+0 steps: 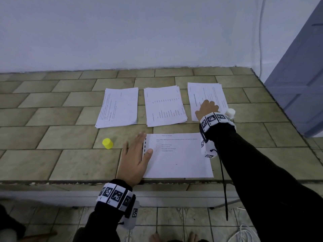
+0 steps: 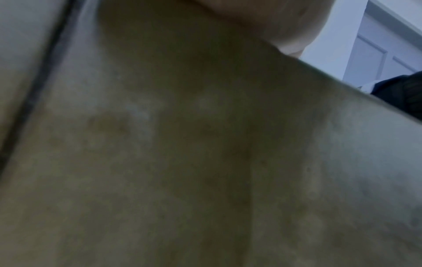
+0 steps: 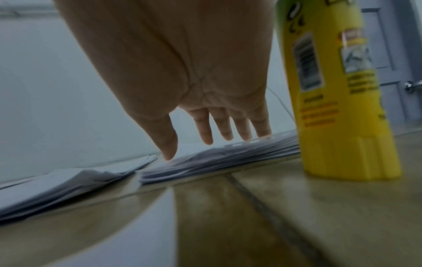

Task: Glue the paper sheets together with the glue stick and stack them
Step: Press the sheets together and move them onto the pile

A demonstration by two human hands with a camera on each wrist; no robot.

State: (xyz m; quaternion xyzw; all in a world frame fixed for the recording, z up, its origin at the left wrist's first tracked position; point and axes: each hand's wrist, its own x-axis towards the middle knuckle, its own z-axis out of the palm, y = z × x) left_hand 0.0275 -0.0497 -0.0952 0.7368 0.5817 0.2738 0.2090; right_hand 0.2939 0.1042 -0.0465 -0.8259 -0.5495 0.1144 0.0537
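**Mia:** Where is the glue stick (image 3: 338, 101)?

**Tom:** It stands up on the tiled table (image 1: 52, 165), just beside the right-hand pile of paper (image 1: 206, 95). Its cap is off. The yellow cap (image 1: 107, 143) sits by itself far over to the left.

**Mia:** Is anybody holding the glue?

**Tom:** No. The right hand (image 1: 208, 110) lies on that right-hand pile with its fingers out straight, touching the top sheet. It holds nothing. I think it is about to take a sheet.

**Mia:** And the other hand?

**Tom:** The left hand (image 1: 135, 159) is flat and open too. It presses on the left edge of the single sheet (image 1: 180, 163) near the front of the table.

**Mia:** So how much is done?

**Tom:** One sheet is laid out in front. I can't see any glue on it, so I can't tell if it has been rubbed yet. Three piles wait at the back: the right one, the middle pile (image 1: 165, 105) and the left pile (image 1: 118, 107). I think most of the gluing and stacking is still to do.

**Mia:** Can you read any words?

**Tom:** Not really. The sheets have printed lines, and the glue stick has a label with a barcode, but it is all too small or blurry.
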